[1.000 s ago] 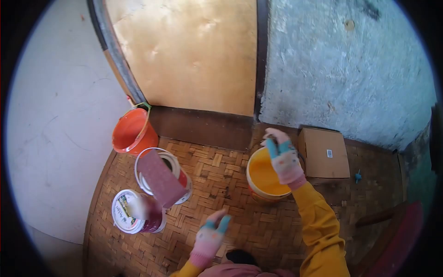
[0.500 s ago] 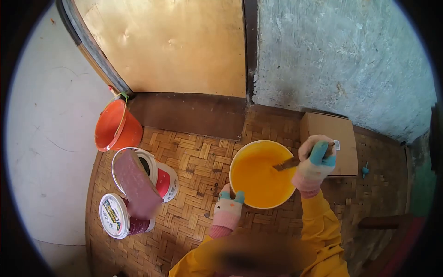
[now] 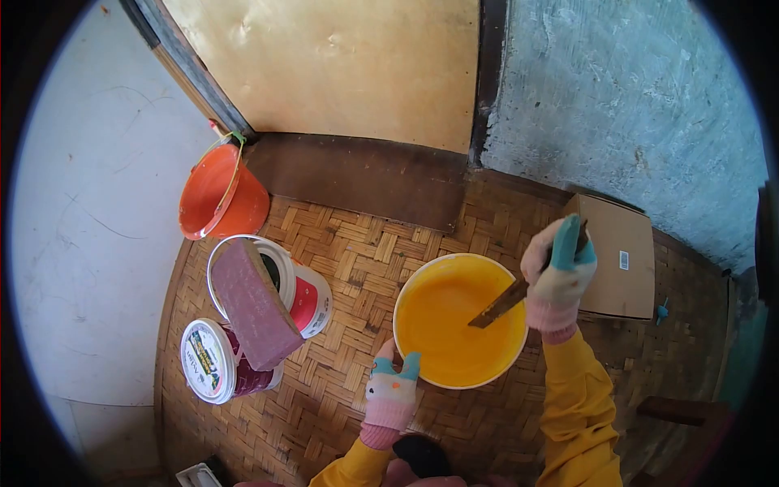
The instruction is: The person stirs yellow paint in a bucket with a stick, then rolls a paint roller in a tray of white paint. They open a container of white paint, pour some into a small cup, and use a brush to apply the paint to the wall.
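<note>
A yellow bucket of yellow-orange paint stands on the woven mat. My left hand, in a pink and teal glove, grips the bucket's near rim. My right hand, gloved the same way, is shut on a stir stick whose lower end dips into the paint. The stick slants down to the left from the hand.
An orange bucket leans by the wall at the left. A white paint can holds a maroon board, with a lidded can beside it. A cardboard box lies right of the yellow bucket, by the blue wall.
My right hand moved from the far rim to holding the stick in the paint. My left hand came off the mat and took the bucket's near rim. The view closed in on the bucket.
</note>
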Demonstrator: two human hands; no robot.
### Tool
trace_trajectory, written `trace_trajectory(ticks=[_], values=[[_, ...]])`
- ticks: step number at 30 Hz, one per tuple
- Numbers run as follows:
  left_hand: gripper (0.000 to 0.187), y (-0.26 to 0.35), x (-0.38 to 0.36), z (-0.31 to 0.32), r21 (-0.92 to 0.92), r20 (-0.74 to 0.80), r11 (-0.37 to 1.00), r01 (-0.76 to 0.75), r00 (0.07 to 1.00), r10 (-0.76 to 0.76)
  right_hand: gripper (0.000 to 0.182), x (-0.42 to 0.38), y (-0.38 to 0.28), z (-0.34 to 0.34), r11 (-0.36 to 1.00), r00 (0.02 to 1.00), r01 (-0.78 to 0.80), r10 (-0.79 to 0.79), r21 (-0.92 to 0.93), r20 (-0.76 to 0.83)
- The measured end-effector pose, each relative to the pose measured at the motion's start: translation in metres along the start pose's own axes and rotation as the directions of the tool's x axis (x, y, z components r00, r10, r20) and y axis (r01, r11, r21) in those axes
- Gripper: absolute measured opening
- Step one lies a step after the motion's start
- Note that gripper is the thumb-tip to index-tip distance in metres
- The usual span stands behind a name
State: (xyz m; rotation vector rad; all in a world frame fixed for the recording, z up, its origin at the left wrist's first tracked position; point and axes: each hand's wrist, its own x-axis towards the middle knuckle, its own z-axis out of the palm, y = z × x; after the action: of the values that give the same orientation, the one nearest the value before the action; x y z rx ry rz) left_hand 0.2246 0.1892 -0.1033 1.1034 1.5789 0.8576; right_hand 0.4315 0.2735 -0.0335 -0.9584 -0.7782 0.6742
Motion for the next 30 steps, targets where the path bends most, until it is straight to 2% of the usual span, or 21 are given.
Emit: trace_trajectory(ticks=[3,4,5,7,11,12,15,16,17,19,21,22,24,25,26,27,29,30], values=[[0.032,0.004,-0.002,-0.004,-0.036,-0.005,0.999,0.01,1.0,-0.01,0.021,0.002,0.004,0.025,0.998,1.0,0.0,-0.001,-0.062,-0.009],[0.033,0.007,-0.002,-0.006,-0.033,0.002,0.999,0.023,1.0,-0.022,0.016,0.001,0.004,0.029,0.999,0.994,-0.021,0.024,-0.036,0.104],[0.033,0.011,-0.004,-0.008,-0.033,0.001,0.999,0.029,1.0,-0.029,0.016,-0.004,0.003,0.036,0.999,0.994,-0.027,0.031,-0.039,0.105],[0.033,0.018,-0.005,-0.011,-0.096,-0.027,0.992,0.081,0.996,-0.084,0.014,-0.013,-0.001,0.051,0.955,0.961,-0.224,0.183,0.192,0.21],[0.033,0.007,-0.004,-0.011,-0.067,-0.056,0.998,0.018,0.998,-0.022,0.011,-0.034,-0.002,0.048,0.992,0.922,-0.126,0.11,0.02,0.371],[0.033,0.007,-0.004,-0.01,-0.066,-0.062,0.998,0.012,0.998,-0.016,0.011,-0.037,-0.008,0.048,0.988,0.93,-0.151,0.147,-0.016,0.337],[0.031,0.007,-0.001,-0.01,-0.058,-0.069,0.998,-0.021,0.997,0.017,0.01,-0.029,-0.02,0.04,0.985,0.915,-0.142,0.094,0.097,0.392],[0.03,0.007,-0.001,-0.01,-0.052,-0.059,0.997,-0.048,0.997,0.045,0.008,-0.021,-0.011,0.037,0.999,0.924,0.041,-0.038,0.001,0.38],[0.03,0.007,-0.002,-0.009,-0.051,-0.061,0.998,-0.048,0.997,0.045,0.008,-0.016,-0.006,0.04,0.999,0.924,0.039,-0.037,0.002,0.381],[0.03,0.007,-0.003,-0.005,-0.074,-0.084,0.997,0.029,0.996,-0.035,0.005,-0.008,0.002,0.047,0.977,0.936,0.073,-0.136,0.198,0.324],[0.032,0.008,-0.004,-0.005,-0.053,-0.07,0.998,0.044,0.996,-0.047,0.006,-0.011,0.009,0.059,0.971,0.949,0.074,-0.138,0.226,0.283],[0.035,0.009,-0.005,-0.005,-0.032,-0.055,0.998,0.06,0.997,-0.061,0.006,-0.015,0.012,0.062,0.935,0.949,-0.066,-0.049,0.349,0.312],[0.036,0.014,-0.007,-0.005,-0.011,-0.065,0.997,0.081,0.995,-0.081,0.005,-0.023,0.019,0.064,0.764,0.906,-0.323,0.078,0.559,0.417],[0.036,0.015,-0.008,-0.005,0.009,-0.073,0.995,0.104,0.992,-0.103,0.005,-0.028,0.013,0.06,0.762,0.902,-0.328,0.078,0.559,0.424],[0.036,0.01,-0.008,-0.003,0.003,-0.082,0.995,0.103,0.991,-0.103,0.005,-0.034,0.002,0.056,0.935,0.926,-0.219,0.109,0.279,0.361],[0.037,0.0,-0.006,-0.001,-0.027,-0.102,0.998,0.057,0.993,-0.059,0.007,-0.036,-0.006,0.055,0.994,0.95,-0.105,0.112,-0.042,0.29],[0.038,-0.01,-0.006,0.001,-0.058,-0.132,0.998,0.012,0.991,-0.02,0.011,-0.027,-0.001,0.048,0.993,0.959,-0.115,0.108,0.012,0.261],[0.04,-0.009,-0.005,0.0,-0.016,-0.123,1.0,0.007,0.992,-0.008,0.013,-0.018,0.001,0.045,0.997,0.97,-0.058,0.044,0.049,0.238]])
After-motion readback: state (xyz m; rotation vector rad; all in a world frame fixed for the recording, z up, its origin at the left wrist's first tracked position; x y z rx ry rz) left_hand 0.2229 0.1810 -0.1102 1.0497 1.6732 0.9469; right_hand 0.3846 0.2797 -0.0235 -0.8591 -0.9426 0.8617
